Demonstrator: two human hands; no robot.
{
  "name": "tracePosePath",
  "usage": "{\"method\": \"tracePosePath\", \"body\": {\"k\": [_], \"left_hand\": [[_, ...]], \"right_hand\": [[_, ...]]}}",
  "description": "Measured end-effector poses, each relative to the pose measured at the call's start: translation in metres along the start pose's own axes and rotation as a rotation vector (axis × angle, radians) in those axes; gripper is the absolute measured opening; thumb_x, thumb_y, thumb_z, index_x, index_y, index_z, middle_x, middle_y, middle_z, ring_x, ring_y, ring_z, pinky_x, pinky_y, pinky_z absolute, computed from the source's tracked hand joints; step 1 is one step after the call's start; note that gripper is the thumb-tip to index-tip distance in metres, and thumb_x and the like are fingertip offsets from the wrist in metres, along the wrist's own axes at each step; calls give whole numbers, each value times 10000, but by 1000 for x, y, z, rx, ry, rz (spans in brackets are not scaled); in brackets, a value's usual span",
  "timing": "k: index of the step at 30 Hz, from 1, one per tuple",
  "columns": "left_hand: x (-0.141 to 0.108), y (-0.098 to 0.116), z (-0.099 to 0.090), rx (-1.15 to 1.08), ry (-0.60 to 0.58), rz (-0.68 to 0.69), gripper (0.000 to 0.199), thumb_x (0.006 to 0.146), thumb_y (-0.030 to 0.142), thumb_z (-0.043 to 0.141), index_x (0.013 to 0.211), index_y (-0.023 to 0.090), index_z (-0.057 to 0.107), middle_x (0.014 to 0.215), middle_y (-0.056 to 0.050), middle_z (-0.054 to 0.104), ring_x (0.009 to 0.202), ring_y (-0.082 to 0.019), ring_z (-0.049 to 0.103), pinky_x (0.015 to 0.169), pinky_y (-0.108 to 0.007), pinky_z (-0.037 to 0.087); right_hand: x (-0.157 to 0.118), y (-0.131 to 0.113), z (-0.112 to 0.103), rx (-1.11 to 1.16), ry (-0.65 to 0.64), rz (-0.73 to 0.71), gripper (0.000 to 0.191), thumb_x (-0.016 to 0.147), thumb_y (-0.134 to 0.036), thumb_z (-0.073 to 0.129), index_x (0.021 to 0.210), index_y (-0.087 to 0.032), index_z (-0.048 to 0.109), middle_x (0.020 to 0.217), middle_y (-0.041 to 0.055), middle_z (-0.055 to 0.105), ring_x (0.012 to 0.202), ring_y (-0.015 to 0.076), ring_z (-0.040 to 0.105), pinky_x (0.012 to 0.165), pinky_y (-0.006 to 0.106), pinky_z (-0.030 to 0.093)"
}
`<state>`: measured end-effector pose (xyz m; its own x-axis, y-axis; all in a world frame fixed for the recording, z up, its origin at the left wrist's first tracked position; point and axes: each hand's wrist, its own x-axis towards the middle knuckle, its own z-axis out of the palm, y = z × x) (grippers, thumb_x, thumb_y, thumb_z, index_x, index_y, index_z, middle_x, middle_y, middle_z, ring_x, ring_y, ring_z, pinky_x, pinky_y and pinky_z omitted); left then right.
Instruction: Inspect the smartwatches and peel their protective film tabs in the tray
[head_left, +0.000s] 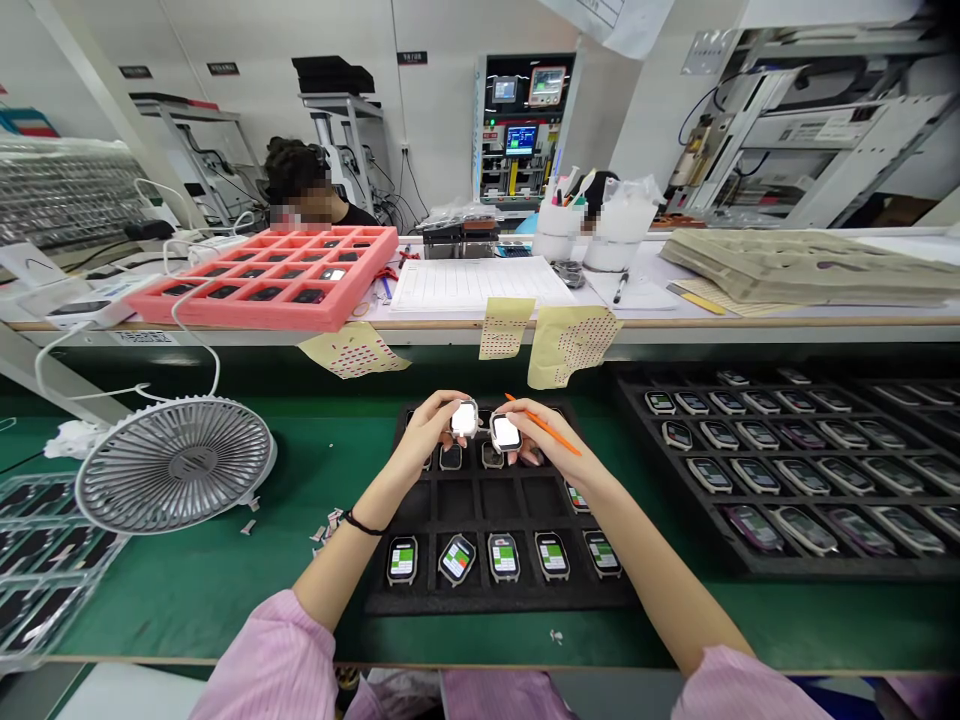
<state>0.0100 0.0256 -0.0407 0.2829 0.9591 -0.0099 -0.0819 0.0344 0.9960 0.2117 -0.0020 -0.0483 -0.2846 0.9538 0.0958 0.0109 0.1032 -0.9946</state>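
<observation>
Sleeves (266, 650), pink striped, at near edge; forearms reach fwd over blk foam tray (480, 600) on grn bench (300, 600). Tray's front row: five smartwatches (503, 557), screens lit, 2nd from L turned askew in its slot. L of tray, paper scraps (328, 525), then round gray fan (176, 462); R side, bigger blk tray (780, 568) w/ rows of watches.

Over tray's far rows: L hand (432, 428), fingers pinching L-side watch (464, 419); R hand (551, 443), fingers gripping R-side watch (506, 432). Both screens glowing wht, side by side. Orange stick (546, 427) lies along R hand; exact hold can't tell.

Beyond, yellow sticker sheets (576, 345) hang off shelf edge; on top, coral foam tray (352, 290) holding watch parts & printed form (480, 283). Behind, co-worker (300, 180), head bent; farthest, machine w/ lit displays (523, 140).
</observation>
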Motion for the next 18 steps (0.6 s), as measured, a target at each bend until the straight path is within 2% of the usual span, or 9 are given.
{"method": "tracePosePath", "body": {"k": [3, 7, 11, 15, 18], "left_hand": [[1, -1, -2, -11, -41, 4, 347, 787, 404, 615, 1047, 177, 573, 846, -54, 678, 577, -111, 611, 416, -164, 366], [3, -1, -5, -42, -98, 34, 494, 714, 338, 705, 1145, 190, 516, 968, -70, 662, 682, -130, 630, 442, -166, 396], [3, 0, -5, -34, -93, 60, 548, 683, 314, 745, 1155, 179, 501, 955, -67, 662, 689, -125, 623, 453, -165, 396], [1, 2, -2, -36, -50, 39, 414, 760, 391, 671, 1082, 164, 543, 885, -66, 688, 586, -100, 600, 441, -166, 375], [0, 2, 0, -13, -23, 29, 340, 800, 419, 620, 1016, 161, 569, 805, -55, 697, 512, -88, 576, 423, -167, 352]], "right_hand": [[0, -1, -3, 12, -52, -26, 325, 891, -423, 546, 1115, -188, 562, 793, 35, 626, 557, 127, 615, 404, 211, 369], [0, -3, -4, 30, -89, -34, 349, 833, -363, 639, 1130, -212, 536, 1044, 81, 589, 686, 153, 664, 407, 207, 386], [0, -4, -2, 35, -80, -19, 419, 761, -331, 721, 1114, -211, 529, 981, 62, 604, 715, 177, 672, 395, 201, 377], [-1, -3, -1, 8, -29, -23, 327, 809, -368, 673, 1067, -203, 561, 899, 35, 620, 586, 120, 625, 397, 204, 362], [-1, -2, 0, -13, 12, -25, 279, 861, -406, 604, 1041, -192, 591, 763, 14, 618, 518, 110, 587, 394, 212, 340]]}}
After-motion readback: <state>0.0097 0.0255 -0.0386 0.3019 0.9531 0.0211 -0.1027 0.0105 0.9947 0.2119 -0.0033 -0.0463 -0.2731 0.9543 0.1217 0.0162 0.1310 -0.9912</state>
